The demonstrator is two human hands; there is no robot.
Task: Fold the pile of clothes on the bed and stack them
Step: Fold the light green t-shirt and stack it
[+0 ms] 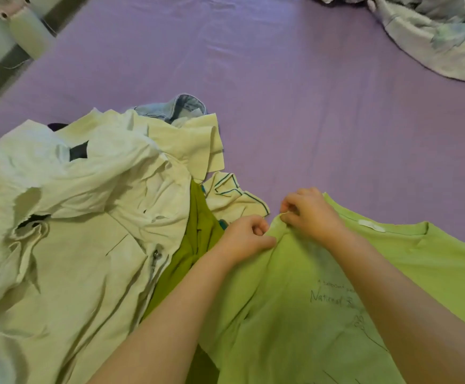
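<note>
A light green T-shirt with dark lettering lies spread on the purple bed sheet in front of me, its neckline with a white label toward the right. My left hand and my right hand both pinch the shirt's upper left corner, close together. To the left lies the pile of clothes: a cream zip jacket on top, an olive green garment beside my left forearm, a cream piece with teal stripes, and a denim item at the back.
A crumpled floral duvet lies at the far right corner of the bed. Beyond the bed's left edge stand a white appliance and a cord on the floor. Bare purple sheet stretches across the middle and far side.
</note>
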